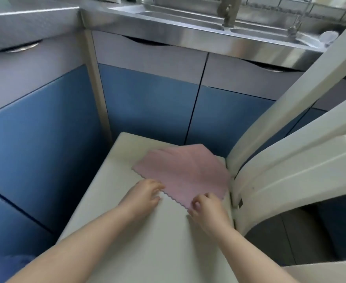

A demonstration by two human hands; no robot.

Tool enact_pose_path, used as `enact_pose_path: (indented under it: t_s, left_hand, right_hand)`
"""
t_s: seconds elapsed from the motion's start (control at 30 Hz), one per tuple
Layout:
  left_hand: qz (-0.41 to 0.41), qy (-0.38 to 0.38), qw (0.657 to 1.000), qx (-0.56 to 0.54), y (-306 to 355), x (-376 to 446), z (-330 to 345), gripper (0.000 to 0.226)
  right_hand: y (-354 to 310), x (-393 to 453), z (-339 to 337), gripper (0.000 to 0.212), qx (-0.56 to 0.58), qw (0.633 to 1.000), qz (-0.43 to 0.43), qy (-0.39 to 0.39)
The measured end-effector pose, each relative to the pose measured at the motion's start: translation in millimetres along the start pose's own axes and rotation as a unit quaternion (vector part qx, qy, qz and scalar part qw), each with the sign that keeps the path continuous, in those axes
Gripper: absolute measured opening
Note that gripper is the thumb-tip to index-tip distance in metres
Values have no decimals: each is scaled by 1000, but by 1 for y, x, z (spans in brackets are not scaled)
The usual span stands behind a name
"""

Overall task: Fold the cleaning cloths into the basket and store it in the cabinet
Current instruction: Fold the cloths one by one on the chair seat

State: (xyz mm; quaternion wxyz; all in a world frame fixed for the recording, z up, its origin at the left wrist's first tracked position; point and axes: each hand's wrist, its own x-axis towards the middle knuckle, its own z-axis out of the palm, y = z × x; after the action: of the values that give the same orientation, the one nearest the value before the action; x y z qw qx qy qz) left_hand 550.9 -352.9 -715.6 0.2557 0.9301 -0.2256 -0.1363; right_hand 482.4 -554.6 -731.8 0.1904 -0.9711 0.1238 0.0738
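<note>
A pink cleaning cloth [183, 170] with a scalloped edge lies flat on a pale, cream-coloured surface [147, 231] in front of me. My left hand [145, 194] rests at the cloth's near left edge, fingertips touching it. My right hand [206, 209] pinches the cloth's near corner between thumb and fingers. No basket is in view.
Blue and grey cabinet doors [147, 103] stand straight ahead below a steel sink [188, 15] with a tap [228, 11]. A cream chair back [290, 160] rises close on the right of the surface. Something blue [7, 264] shows at the lower left.
</note>
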Motion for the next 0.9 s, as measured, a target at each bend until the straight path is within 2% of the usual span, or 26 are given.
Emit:
enact_pose_path:
  t_s: [0.17, 0.3, 0.43, 0.5, 0.6, 0.73, 0.9]
  left_hand:
    - [4, 41, 998, 40, 3, 7, 28, 42]
    - [0, 73, 994, 76, 5, 14, 37, 40]
    - [-21, 131, 988, 74, 4, 19, 39, 27]
    - [-18, 148, 985, 82, 0, 22, 33, 15]
    - [-40, 133, 985, 103, 1, 25, 13, 18]
    - [-27, 201, 978, 46, 0, 34, -27, 21]
    - [19, 238, 966, 102, 11, 44, -108, 17]
  right_hand:
    - [1, -2, 11, 22, -38, 996, -22, 74]
    - [3, 1, 13, 14, -66, 993, -53, 88]
    - [-5, 2, -15, 7, 4, 991, -89, 96]
    - [-11, 3, -42, 13, 37, 990, -97, 90]
    - [-17, 7, -82, 13, 15, 986, -129, 103]
    - [-25, 22, -127, 6, -43, 980, -153, 118]
    - [-40, 48, -172, 17, -113, 963, -189, 156]
